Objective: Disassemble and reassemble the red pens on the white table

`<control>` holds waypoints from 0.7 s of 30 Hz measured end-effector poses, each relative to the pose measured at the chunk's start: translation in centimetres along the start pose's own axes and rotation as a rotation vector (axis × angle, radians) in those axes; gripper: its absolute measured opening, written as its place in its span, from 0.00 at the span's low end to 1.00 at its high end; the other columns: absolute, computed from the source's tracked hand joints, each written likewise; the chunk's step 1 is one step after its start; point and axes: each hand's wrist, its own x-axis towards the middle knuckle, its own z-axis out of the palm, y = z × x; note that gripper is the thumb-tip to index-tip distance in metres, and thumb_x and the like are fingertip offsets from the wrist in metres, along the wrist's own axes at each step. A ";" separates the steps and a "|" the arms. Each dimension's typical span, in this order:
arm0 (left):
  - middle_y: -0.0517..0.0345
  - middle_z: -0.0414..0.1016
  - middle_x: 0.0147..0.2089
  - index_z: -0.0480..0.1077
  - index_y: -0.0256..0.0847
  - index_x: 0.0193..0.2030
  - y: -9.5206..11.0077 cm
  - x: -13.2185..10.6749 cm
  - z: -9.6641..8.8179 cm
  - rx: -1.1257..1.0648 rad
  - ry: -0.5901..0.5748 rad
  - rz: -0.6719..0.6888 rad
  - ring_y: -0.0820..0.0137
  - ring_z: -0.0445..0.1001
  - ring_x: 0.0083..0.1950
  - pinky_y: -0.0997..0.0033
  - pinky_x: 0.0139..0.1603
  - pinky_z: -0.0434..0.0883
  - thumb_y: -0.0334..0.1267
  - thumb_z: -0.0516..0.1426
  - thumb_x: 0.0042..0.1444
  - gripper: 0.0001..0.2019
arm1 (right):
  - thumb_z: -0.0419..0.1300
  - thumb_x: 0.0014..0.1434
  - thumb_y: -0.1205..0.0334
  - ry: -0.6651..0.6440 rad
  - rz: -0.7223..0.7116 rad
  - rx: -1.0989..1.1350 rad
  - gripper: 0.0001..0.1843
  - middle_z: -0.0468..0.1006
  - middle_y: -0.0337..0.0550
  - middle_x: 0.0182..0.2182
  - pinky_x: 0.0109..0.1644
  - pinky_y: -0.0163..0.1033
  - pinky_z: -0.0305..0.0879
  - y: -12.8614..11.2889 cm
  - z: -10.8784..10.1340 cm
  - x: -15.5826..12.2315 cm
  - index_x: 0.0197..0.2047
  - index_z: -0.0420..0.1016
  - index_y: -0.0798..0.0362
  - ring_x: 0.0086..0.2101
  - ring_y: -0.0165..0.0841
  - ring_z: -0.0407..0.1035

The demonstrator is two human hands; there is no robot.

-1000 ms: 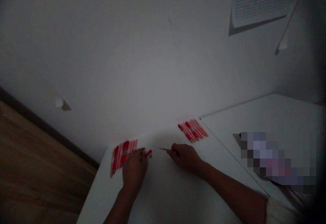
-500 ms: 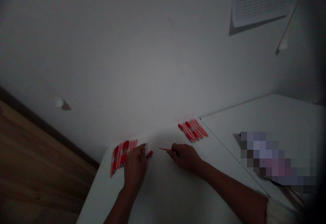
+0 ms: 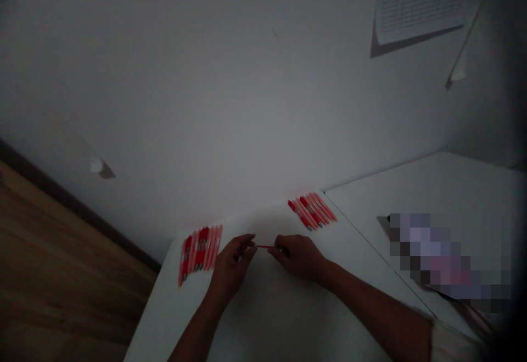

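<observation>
My left hand is shut on a short red pen piece, and its fingers hide most of it. My right hand pinches the end of a thin red rod, possibly a pen refill. The rod's free tip reaches the short piece, right at my left fingers. Behind my left hand lies a row of red and pink pens, side by side. A second, similar row of pens lies angled beyond my right hand, and neither hand touches it.
Both rows lie on a white table, which has a wall behind it and a wooden floor beyond its left edge. A second white table abuts on the right, bearing a pixelated object. A printed sheet hangs on the wall.
My left hand has moved right, away from the left row, and picked up the short red piece from the table. The thin rod in my right hand now points level at it.
</observation>
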 end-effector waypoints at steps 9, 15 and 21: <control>0.57 0.78 0.37 0.74 0.45 0.39 0.1 0.1 0.0 0.012 -0.009 0.021 0.68 0.73 0.35 0.68 0.37 0.69 0.47 0.54 0.58 0.12 | 0.50 0.64 0.48 0.012 -0.021 0.007 0.18 0.75 0.38 0.25 0.28 0.33 0.47 0.1 0.1 -0.1 0.33 0.71 0.52 0.25 0.28 0.66; 0.57 0.78 0.37 0.74 0.44 0.37 0.1 0.3 0.0 -0.018 0.014 -0.014 0.66 0.74 0.36 0.67 0.39 0.69 0.47 0.54 0.57 0.12 | 0.50 0.64 0.49 0.006 -0.002 -0.003 0.18 0.75 0.39 0.25 0.29 0.33 0.48 -0.1 -0.1 0.0 0.34 0.72 0.52 0.26 0.28 0.67; 0.56 0.78 0.36 0.74 0.44 0.37 0.3 0.2 0.0 -0.055 0.015 -0.035 0.65 0.74 0.36 0.67 0.38 0.69 0.48 0.54 0.56 0.12 | 0.50 0.64 0.49 0.008 0.004 -0.021 0.18 0.75 0.38 0.25 0.29 0.33 0.48 -0.2 -0.2 0.0 0.33 0.71 0.52 0.26 0.28 0.67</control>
